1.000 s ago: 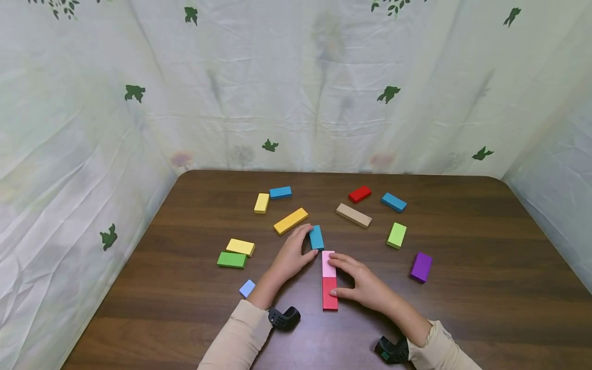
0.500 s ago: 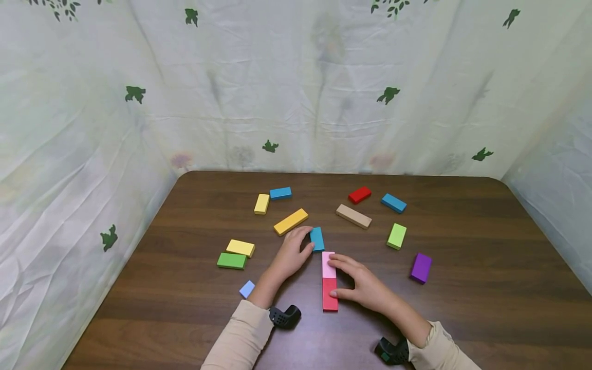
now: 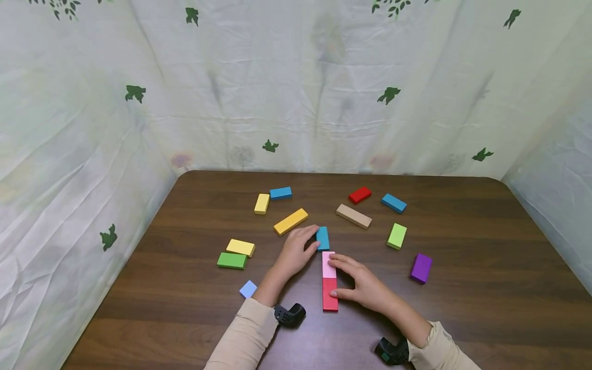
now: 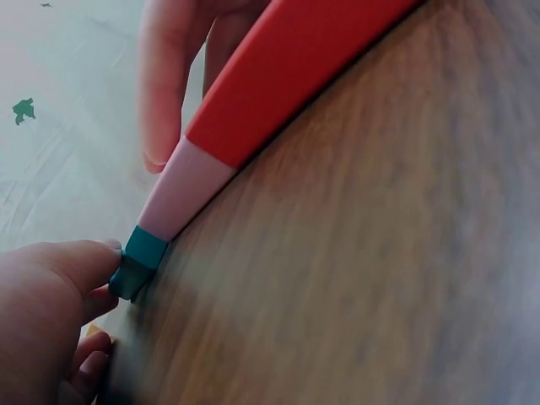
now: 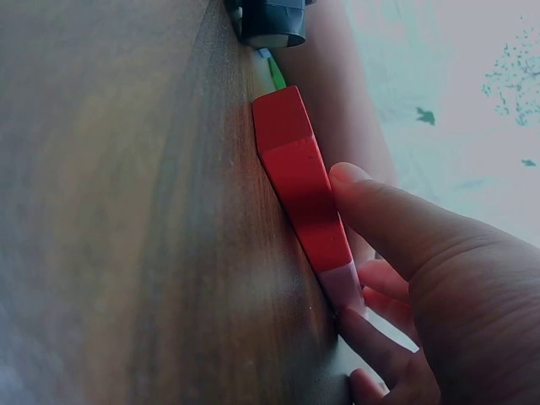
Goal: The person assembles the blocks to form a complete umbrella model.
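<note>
Near the table's middle, a pink block (image 3: 329,264) and a red block (image 3: 330,300) lie end to end in a line. A blue block (image 3: 322,238) lies at the pink block's far end, set slightly left; in the left wrist view this blue block (image 4: 143,249) appears to meet the pink one. My left hand (image 3: 294,254) touches the blue block's left side with thumb and index finger. My right hand (image 3: 363,282) rests fingertips on the pink block and its thumb on the red block (image 5: 299,190), from the right.
Scattered beyond are an orange block (image 3: 291,222), a beige block (image 3: 353,216), another red block (image 3: 359,195) and more blue ones. To the right lie a lime block (image 3: 396,236) and a purple block (image 3: 421,267). Yellow, green and light-blue blocks sit left, the light-blue block (image 3: 248,289) beside my left forearm.
My left hand has slid the blue block a little to the right, toward the line of the pink and red blocks. My right hand has stayed in place.
</note>
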`<state>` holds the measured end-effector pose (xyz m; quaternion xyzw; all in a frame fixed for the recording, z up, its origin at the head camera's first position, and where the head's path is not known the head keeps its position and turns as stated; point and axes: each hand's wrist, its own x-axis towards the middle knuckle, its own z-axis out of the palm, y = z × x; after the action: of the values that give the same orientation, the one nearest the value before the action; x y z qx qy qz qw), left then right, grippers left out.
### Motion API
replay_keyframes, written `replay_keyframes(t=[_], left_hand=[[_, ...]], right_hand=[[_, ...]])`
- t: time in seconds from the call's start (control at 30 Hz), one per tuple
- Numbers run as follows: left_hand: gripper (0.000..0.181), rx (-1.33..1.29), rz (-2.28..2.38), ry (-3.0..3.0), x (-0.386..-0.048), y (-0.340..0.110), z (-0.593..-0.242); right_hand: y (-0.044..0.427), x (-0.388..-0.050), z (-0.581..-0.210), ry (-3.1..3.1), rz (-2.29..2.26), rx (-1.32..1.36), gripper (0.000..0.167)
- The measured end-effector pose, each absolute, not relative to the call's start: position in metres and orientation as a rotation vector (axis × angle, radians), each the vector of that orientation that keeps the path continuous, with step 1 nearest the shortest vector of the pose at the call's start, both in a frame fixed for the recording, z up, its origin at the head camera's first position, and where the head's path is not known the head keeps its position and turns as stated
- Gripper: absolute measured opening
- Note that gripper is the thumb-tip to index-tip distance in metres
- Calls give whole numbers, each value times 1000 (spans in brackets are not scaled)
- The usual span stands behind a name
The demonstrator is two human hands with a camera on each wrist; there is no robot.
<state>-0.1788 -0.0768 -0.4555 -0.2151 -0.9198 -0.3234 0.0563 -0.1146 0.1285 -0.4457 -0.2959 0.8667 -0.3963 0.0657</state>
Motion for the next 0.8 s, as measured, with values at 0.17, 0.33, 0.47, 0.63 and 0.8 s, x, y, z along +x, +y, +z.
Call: replay_keyframes(t=[0.17, 0.33, 0.47, 0.63, 0.8], left_hand=[[42, -633, -939, -2832, -178, -74, -456], [43, -612, -934, -2849, -177, -72, -456], [43, -608, -922, -2852, -177, -71, -456], [44, -604, -908, -2873, -177, -71, -456], [44, -624, -892, -2874, -176, -71, -456]], right_hand=[[128, -115, -445, 2615, -1204, -899, 65], [128, -115, -445, 2612, -1209, -905, 65], [129, -115, -445, 2606, -1210, -906, 65], [129, -115, -445, 2602, -1211, -912, 66], [129, -115, -446, 2598, -1212, -927, 65]])
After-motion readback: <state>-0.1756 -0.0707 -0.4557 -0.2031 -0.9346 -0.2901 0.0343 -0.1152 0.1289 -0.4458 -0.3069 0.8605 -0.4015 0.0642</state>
